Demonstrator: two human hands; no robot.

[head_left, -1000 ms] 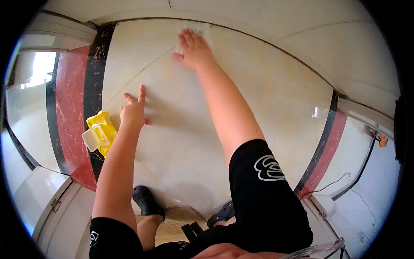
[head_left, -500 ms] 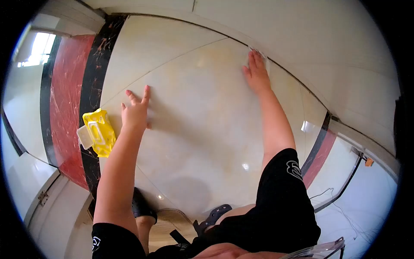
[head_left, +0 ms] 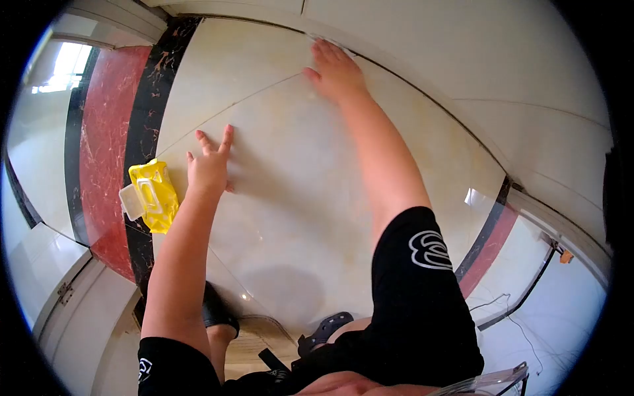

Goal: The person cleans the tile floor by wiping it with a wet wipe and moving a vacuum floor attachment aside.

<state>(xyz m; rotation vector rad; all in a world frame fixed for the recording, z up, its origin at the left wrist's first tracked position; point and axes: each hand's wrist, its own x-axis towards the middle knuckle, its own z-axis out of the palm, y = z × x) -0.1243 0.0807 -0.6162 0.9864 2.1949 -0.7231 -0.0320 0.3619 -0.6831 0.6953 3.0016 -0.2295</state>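
My left hand is planted on the glossy beige tile floor, fingers spread and nothing in them. Just left of it lies a yellow wet wipe pack, its white plastic lid flipped open. My right hand reaches far forward to the seam between floor and wall. Its fingers lie over a white wipe at that seam, pressing it down. Only a thin edge of the wipe shows past the fingertips.
A pale wall panel runs along the far side. Black and red stone strips cross the floor at left, beside a white door. A dark clog is at my feet. Thin cables hang at right.
My right hand has slid left along the wall seam with the wipe, and its arm now leans further across. The left hand and the yellow pack stay in place.
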